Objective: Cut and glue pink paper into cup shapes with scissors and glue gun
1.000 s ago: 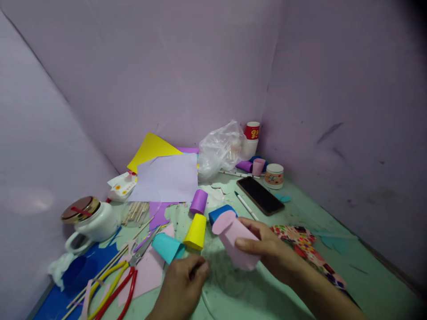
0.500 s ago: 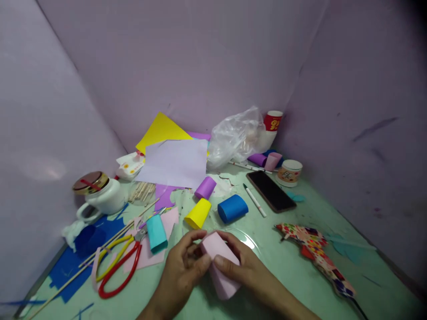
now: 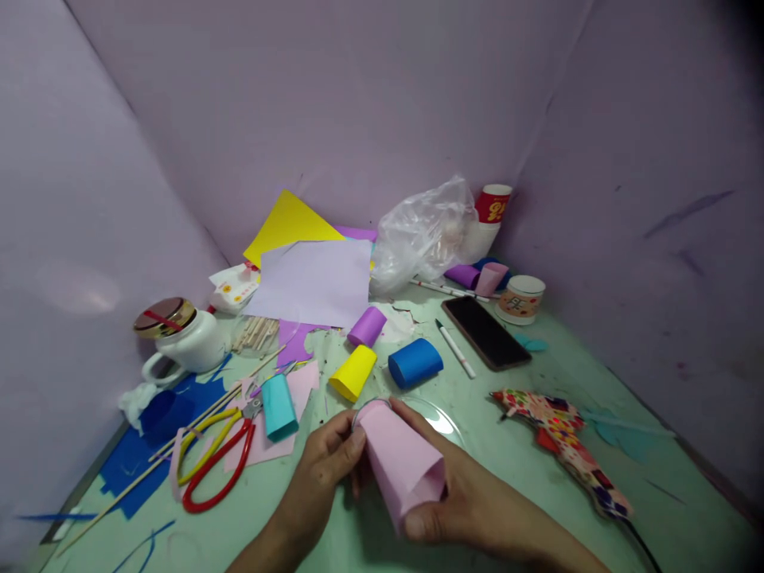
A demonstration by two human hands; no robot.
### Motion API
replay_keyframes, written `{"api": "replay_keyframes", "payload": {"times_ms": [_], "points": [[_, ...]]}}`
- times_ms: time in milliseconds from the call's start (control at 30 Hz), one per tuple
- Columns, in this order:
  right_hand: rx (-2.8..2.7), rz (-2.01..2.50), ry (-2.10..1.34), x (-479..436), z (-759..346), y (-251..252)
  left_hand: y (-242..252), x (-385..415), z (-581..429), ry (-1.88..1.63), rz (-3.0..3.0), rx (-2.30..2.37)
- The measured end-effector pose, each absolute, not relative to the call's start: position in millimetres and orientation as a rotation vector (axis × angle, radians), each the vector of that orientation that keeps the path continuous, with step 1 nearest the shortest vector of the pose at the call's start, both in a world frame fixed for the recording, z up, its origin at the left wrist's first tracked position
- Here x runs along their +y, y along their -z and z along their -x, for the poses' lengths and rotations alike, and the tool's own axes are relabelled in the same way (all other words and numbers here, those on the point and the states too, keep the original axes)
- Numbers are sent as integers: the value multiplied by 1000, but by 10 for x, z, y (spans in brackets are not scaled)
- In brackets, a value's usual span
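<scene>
Both of my hands hold a pink paper cone (image 3: 399,461) low in the middle of the view. My left hand (image 3: 327,469) pinches its narrow far end with curled fingers. My right hand (image 3: 462,497) wraps the wide near end, thumb pressed under the paper's edge. The cone lies tilted, wide opening toward me, just above a clear round lid (image 3: 438,418) on the green table (image 3: 537,469). Behind it lie a yellow paper roll (image 3: 354,372), a blue roll (image 3: 415,363), a purple roll (image 3: 367,326) and a teal roll (image 3: 278,407).
Red and yellow scissors (image 3: 215,469) and wooden sticks lie at left, by a white lidded mug (image 3: 185,342). Paper sheets (image 3: 313,280), a plastic bag (image 3: 426,235), paper cups (image 3: 493,208), a phone (image 3: 485,333), a pen (image 3: 457,350) and patterned cloth (image 3: 561,442) lie behind and right. Purple walls enclose the table.
My left hand came up from the table and took the cone's narrow end. Both hands then turned the cone so its wide opening faces me. The view shifted slightly left and down.
</scene>
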State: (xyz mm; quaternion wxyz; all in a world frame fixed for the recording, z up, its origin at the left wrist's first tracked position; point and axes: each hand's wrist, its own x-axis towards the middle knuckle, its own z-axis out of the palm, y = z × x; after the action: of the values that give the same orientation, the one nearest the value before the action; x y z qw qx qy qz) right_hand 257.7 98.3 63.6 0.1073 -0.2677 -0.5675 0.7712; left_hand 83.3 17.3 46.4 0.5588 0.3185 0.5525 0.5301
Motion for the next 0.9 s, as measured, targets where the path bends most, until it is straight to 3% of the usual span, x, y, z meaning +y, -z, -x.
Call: {"api": "replay_keyframes", "payload": {"times_ms": [367, 567, 667, 767, 800, 900], "points": [[-1753, 1112, -2216, 930, -2482, -867, -451, 112, -857, -1224, -616, 1163], [-1652, 1184, -2160, 877, -2462, -635, -424, 123, -910, -1161, -666, 1251], [-1670, 1163, -2059, 907, -2518, -524, -553, 65, -752, -1119, -810, 1528], [-1636, 1141, -1900, 988, -2581, -464, -808, -51, -326, -1132, -1063, 2157], [-1581, 1121, -1883, 1014, -2594, -452, -889, -91, -146, -1044, -1100, 2393], [-1363, 1025, -1944, 1045, -2607, -449, -1004, -168, 362, -226, -974, 2775]]}}
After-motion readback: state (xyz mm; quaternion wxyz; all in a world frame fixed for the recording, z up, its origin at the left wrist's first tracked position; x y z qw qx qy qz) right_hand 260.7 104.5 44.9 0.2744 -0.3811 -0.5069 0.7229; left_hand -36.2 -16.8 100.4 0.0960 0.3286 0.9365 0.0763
